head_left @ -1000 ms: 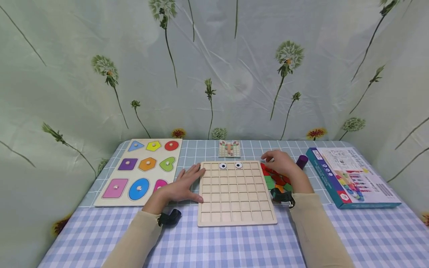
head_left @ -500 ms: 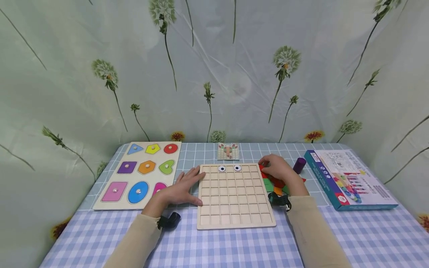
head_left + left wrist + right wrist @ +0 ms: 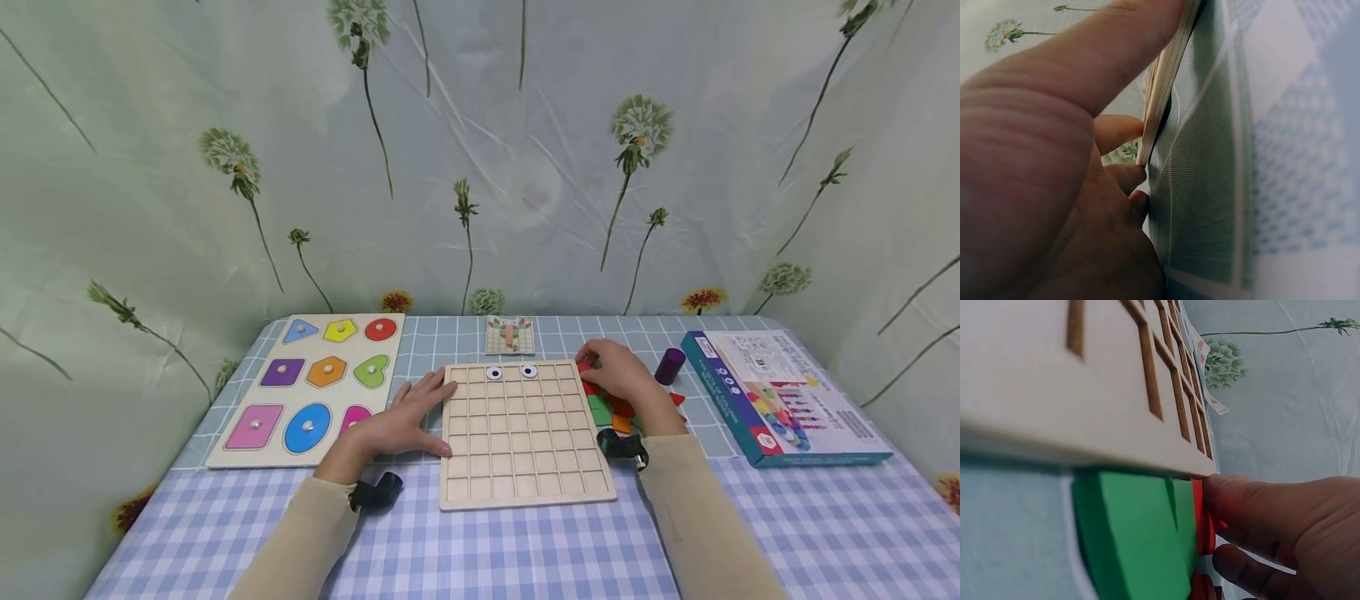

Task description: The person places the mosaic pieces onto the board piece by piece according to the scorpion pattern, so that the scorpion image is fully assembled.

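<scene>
A square wooden grid board (image 3: 520, 426) lies on the table, with two round eye pieces (image 3: 494, 373) in its far row. Along the board's left edge rests my left hand (image 3: 397, 425), fingers spread, thumb and fingertips at the rim. My right hand (image 3: 618, 372) is at the board's far right corner. In the right wrist view its thumb and a finger pinch a red block (image 3: 1199, 509) beside the board's edge; the fingers partly hide it. Green blocks (image 3: 1141, 537) lie next to it, and an orange block (image 3: 621, 423) shows nearer in the head view.
A small pattern card (image 3: 510, 336) lies behind the board. To the left is a knobbed shape puzzle (image 3: 300, 395). On the right stand a purple cylinder (image 3: 670, 367) and a flat printed box (image 3: 787, 400). A patterned curtain (image 3: 525, 167) hangs behind the table.
My right hand has moved left and down onto the red blocks at the board's corner, its fingers closing in. The left hand has stayed at the board's edge. The head view has shifted slightly.
</scene>
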The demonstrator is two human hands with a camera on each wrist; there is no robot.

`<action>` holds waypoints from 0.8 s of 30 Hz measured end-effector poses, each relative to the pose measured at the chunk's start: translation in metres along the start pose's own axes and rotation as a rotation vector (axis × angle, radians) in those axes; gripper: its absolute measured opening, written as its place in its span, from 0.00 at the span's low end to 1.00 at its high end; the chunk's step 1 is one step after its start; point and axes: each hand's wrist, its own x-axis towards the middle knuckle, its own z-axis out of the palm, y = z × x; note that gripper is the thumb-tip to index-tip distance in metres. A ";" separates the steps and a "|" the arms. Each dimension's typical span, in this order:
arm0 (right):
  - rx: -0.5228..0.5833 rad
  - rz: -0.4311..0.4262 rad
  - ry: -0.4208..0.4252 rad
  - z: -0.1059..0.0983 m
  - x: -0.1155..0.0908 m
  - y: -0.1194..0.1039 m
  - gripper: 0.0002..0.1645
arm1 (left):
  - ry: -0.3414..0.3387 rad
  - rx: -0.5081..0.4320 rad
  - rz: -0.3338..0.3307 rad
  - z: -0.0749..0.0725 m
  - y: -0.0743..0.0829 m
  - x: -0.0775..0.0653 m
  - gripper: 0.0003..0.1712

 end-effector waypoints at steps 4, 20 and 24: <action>0.020 0.020 0.014 -0.001 0.000 -0.002 0.13 | 0.002 -0.008 0.009 0.000 0.000 0.000 0.61; 0.145 -0.080 0.129 -0.003 -0.001 -0.013 0.07 | 0.003 -0.006 0.011 -0.001 0.002 0.000 0.60; 0.151 -0.111 0.114 0.003 0.000 -0.021 0.09 | 0.003 0.000 0.004 -0.001 0.000 0.000 0.60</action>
